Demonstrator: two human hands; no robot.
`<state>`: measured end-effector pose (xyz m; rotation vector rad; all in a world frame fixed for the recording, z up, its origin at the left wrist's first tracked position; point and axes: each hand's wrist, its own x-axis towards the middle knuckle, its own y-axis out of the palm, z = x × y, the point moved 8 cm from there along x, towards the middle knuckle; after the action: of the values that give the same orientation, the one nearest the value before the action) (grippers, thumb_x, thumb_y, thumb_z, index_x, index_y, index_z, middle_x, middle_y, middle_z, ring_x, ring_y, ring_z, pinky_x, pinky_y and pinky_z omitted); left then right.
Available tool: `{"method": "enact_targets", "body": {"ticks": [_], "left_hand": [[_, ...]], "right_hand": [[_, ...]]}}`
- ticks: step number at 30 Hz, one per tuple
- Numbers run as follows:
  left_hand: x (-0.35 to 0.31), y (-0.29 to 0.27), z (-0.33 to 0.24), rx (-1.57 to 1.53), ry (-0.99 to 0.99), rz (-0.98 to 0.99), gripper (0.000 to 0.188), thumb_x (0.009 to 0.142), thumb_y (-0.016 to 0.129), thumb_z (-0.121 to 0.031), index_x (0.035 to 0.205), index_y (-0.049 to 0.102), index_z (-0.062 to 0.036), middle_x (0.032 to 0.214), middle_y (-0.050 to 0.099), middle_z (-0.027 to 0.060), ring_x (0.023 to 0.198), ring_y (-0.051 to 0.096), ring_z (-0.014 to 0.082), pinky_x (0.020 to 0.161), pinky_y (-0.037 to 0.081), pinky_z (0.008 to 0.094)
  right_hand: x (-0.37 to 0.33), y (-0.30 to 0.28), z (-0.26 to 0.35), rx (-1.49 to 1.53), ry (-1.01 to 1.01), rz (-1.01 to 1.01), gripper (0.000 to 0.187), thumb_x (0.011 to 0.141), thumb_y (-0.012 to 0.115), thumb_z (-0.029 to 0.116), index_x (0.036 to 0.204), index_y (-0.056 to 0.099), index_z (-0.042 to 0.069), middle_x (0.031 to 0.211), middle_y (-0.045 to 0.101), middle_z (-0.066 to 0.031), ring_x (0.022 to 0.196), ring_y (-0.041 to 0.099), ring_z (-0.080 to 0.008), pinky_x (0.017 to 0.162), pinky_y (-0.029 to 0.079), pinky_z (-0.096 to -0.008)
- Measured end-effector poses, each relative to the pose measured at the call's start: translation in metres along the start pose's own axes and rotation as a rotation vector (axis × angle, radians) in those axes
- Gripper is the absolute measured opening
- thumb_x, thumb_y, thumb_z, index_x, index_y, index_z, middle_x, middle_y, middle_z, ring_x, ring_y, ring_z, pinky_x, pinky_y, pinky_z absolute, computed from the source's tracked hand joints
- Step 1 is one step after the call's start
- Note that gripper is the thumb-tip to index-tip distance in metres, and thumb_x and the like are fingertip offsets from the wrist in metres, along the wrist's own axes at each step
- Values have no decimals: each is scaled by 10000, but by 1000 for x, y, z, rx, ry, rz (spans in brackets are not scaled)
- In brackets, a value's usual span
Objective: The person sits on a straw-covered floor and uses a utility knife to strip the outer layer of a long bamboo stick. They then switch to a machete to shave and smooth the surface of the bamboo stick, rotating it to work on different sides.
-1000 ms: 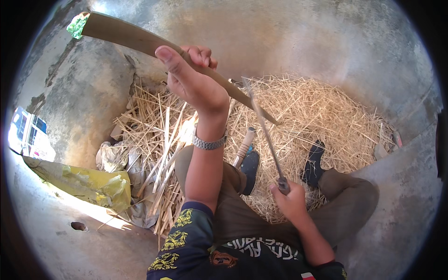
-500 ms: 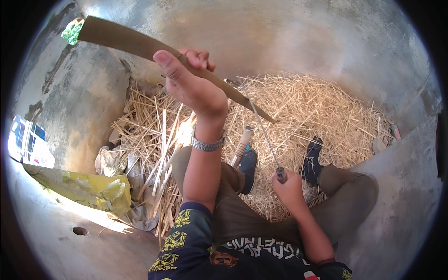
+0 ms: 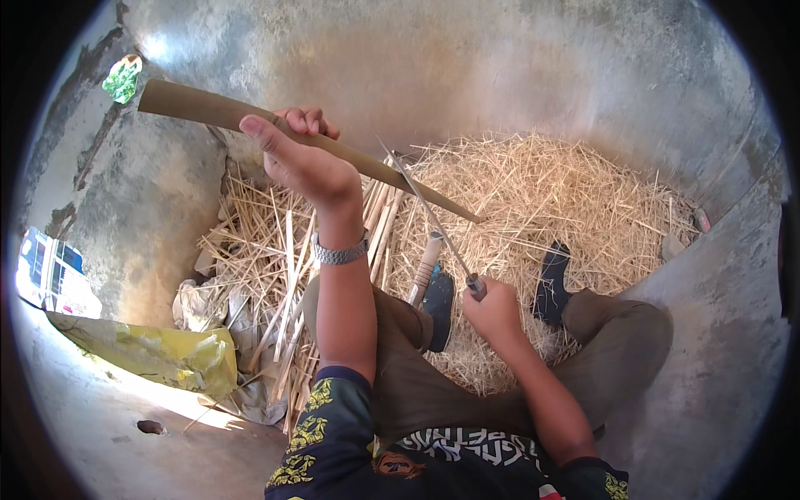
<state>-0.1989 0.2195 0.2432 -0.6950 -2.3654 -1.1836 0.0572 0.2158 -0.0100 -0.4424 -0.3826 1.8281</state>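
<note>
My left hand (image 3: 308, 167) is raised and closed round a long olive-brown bamboo piece (image 3: 196, 107), thumb on the near side and fingertips showing beyond it. The piece slants down to the right, its wide end at upper left and its narrow end over the shavings. In my right hand (image 3: 493, 312) is a knife (image 3: 433, 218) with a dark handle and a long thin blade. The blade points up and to the left and crosses the bamboo on its right-hand stretch. Whether the edge bites into the bamboo I cannot tell.
Pale shavings (image 3: 567, 183) cover the floor ahead, with split strips (image 3: 287, 250) heaped at left. A ringed wooden handle (image 3: 427, 267) lies beside my left shoe (image 3: 439, 308). A yellow sack (image 3: 183, 354) lies at left. Concrete walls (image 3: 467, 75) curve around.
My left hand and the bamboo have shifted left, and the wide end has dropped lower. My right hand has moved up and left, and more of the blade now passes beyond the bamboo.
</note>
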Motion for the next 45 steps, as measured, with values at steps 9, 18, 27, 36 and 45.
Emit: {"method": "enact_targets", "body": {"ticks": [9, 18, 27, 36, 45], "left_hand": [[6, -9, -6, -8, 10, -22, 566, 999, 443, -698, 860, 375, -154, 737, 407, -37, 664, 432, 104, 570, 325, 262], [6, -10, -7, 3, -2, -17, 600, 978, 455, -726, 848, 378, -145, 728, 391, -31, 667, 438, 100, 568, 336, 266], [-3, 2, -12, -29, 5, 33, 598, 977, 460, -722, 837, 373, -147, 724, 407, -24, 655, 435, 112, 563, 310, 272], [-8, 7, -12, -32, -9, 49, 581, 998, 431, -706, 818, 370, -157, 694, 402, -26, 649, 431, 100, 563, 296, 261], [-16, 18, -14, -40, -7, 129, 600, 984, 423, -733, 793, 373, -166, 691, 411, -40, 639, 432, 102, 570, 289, 263]], "right_hand": [[-1, 10, 44, -44, -97, -24, 199, 868, 659, 211, 888, 701, 18, 696, 675, -203, 677, 697, -366, 665, 549, -461], [19, 29, -44, 81, 71, 3, 199, 862, 661, 194, 827, 701, 3, 655, 658, -167, 599, 666, -302, 608, 511, -410], [1, 16, 20, 123, -58, -9, 193, 852, 677, 181, 869, 694, -11, 675, 669, -181, 607, 674, -304, 605, 508, -416], [38, 34, -104, 104, 281, -44, 236, 825, 645, 178, 755, 657, -47, 663, 660, -207, 620, 661, -347, 631, 500, -444], [1, 23, 5, 193, -110, -37, 221, 900, 678, 208, 878, 701, -12, 648, 667, -136, 579, 661, -269, 588, 503, -393]]}}
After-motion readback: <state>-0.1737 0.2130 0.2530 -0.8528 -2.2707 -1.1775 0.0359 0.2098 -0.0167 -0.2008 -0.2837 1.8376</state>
